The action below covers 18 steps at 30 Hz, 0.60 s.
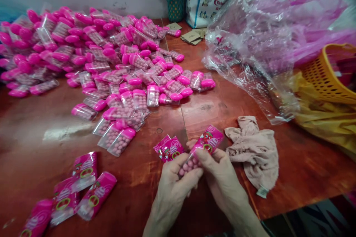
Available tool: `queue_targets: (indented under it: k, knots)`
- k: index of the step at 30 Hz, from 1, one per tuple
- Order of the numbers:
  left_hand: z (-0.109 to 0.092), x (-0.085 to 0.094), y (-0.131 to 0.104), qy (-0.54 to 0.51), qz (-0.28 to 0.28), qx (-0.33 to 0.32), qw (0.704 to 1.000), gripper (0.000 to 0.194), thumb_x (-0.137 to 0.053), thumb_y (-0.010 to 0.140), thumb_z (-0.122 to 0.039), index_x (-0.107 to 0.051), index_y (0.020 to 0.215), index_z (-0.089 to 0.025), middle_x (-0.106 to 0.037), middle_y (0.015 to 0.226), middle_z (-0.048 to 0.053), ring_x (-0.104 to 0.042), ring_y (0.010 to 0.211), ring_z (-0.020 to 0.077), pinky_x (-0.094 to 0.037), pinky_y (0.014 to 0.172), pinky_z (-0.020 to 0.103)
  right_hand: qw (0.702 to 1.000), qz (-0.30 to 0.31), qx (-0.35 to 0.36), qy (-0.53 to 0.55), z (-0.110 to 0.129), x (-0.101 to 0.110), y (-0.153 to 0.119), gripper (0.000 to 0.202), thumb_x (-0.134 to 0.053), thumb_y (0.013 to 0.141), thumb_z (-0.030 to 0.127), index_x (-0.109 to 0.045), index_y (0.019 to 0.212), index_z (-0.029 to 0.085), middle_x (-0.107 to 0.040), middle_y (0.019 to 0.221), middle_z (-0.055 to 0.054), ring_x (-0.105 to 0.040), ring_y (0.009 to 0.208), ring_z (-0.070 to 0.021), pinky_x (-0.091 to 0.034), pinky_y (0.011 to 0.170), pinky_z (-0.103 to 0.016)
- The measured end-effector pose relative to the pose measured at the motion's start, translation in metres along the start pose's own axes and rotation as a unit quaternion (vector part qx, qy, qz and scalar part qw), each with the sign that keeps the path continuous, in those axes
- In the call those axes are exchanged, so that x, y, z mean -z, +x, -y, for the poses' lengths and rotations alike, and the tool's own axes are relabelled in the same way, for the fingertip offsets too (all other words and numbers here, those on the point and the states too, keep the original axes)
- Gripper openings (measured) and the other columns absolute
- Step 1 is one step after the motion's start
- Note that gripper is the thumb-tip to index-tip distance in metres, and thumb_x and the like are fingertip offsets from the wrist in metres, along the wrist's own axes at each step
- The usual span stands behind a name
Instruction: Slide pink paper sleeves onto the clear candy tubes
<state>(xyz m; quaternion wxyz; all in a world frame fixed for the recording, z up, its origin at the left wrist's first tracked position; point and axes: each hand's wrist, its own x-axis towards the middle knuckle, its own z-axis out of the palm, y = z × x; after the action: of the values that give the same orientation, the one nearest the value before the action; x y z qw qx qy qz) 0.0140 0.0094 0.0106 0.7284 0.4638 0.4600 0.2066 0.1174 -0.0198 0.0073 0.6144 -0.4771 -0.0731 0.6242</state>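
Between both hands is a small clear container of round pink candies point(189, 165), tilted up to the right. A pink printed sleeve point(210, 139) covers its far end; how far it reaches over the container is partly hidden by fingers. My left hand point(176, 181) is closed around the container's near end. With thumb and fingers, my right hand point(221, 174) pinches the sleeve and the container's side. Just beyond my left hand, a few flat pink sleeves point(169, 147) lie on the table. Several sleeved containers point(96, 194) rest at the lower left.
A large heap of pink-capped candy containers point(97, 50) spreads across the back left of the wooden table point(133, 192). A crumpled beige cloth point(257, 152) lies right of my hands. Clear and pink plastic bags point(267, 29), a yellow basket point(322, 72) and cardboard pieces point(191, 37) lie farther off.
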Motion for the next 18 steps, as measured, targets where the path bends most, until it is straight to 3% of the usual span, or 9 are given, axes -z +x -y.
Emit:
queue_targets:
  k: [4, 9, 12, 18]
  knots:
    - [-0.004, 0.001, -0.001, 0.015, 0.020, 0.004, 1.000, 0.011, -0.060, 0.074, -0.026, -0.059, 0.069, -0.016, -0.045, 0.047, -0.005, -0.034, 0.039, 0.0063, -0.026, 0.037, 0.019, 0.999, -0.027, 0.008, 0.024, 0.007, -0.001, 0.002, 0.017, -0.075, 0.066, 0.030, -0.071, 0.073, 0.015, -0.067, 0.062, -0.001, -0.061, 0.055, -0.0121, -0.053, 0.055, -0.022]
    - [0.000, 0.002, -0.002, 0.011, 0.008, -0.016, 1.000, 0.013, -0.058, 0.074, -0.027, -0.059, 0.068, -0.016, -0.043, 0.043, -0.005, -0.031, 0.035, 0.0058, -0.024, 0.035, 0.019, 0.997, -0.021, 0.034, -0.070, -0.008, 0.000, 0.001, 0.020, -0.071, 0.071, 0.030, -0.068, 0.060, 0.014, -0.064, 0.052, 0.000, -0.059, 0.046, -0.0106, -0.049, 0.045, -0.019]
    - [0.002, 0.000, -0.002, 0.016, -0.014, -0.019, 1.000, 0.014, -0.055, 0.075, -0.026, -0.057, 0.065, -0.017, -0.044, 0.043, -0.005, -0.031, 0.035, 0.0059, -0.025, 0.036, 0.019, 0.994, -0.031, 0.040, -0.101, -0.013, 0.002, -0.001, 0.018, -0.072, 0.070, 0.029, -0.068, 0.062, 0.014, -0.066, 0.055, -0.001, -0.060, 0.048, -0.0111, -0.050, 0.046, -0.019]
    - [-0.003, -0.011, 0.001, -0.004, -0.054, -0.048, 0.997, 0.004, -0.062, 0.066, -0.020, -0.065, 0.066, -0.016, -0.047, 0.052, -0.003, -0.038, 0.047, 0.0083, -0.032, 0.046, 0.020, 1.000, 0.012, 0.005, -0.003, 0.003, 0.009, 0.000, 0.012, -0.072, 0.069, 0.025, -0.070, 0.077, 0.017, -0.068, 0.066, -0.001, -0.061, 0.057, -0.0130, -0.051, 0.059, -0.025]
